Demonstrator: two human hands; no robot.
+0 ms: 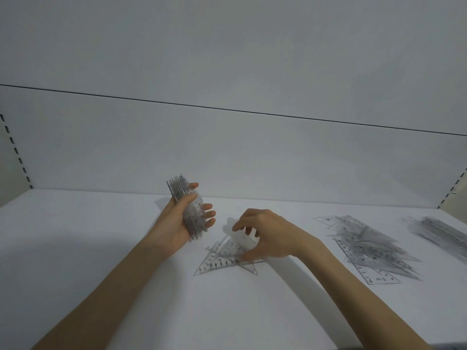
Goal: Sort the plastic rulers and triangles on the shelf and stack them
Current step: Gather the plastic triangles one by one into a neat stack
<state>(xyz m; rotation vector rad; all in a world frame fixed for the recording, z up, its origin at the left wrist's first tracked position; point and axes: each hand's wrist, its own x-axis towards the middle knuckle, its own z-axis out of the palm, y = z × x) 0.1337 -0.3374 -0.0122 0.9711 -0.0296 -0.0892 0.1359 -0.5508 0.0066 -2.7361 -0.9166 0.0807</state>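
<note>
Left hand [174, 228] gripping a bundle of clear rulers [188, 210] on edge, right hand [270, 236] pinching a blurred clear piece [243, 240] above overlapping triangles [219, 262], far-right pile [441, 231] smeared and cropped, white shelf [101, 236]

Shop-style display shelving: white shelf board [101, 223], plain back panel [227, 152], slotted uprights [15, 150] either side
</note>
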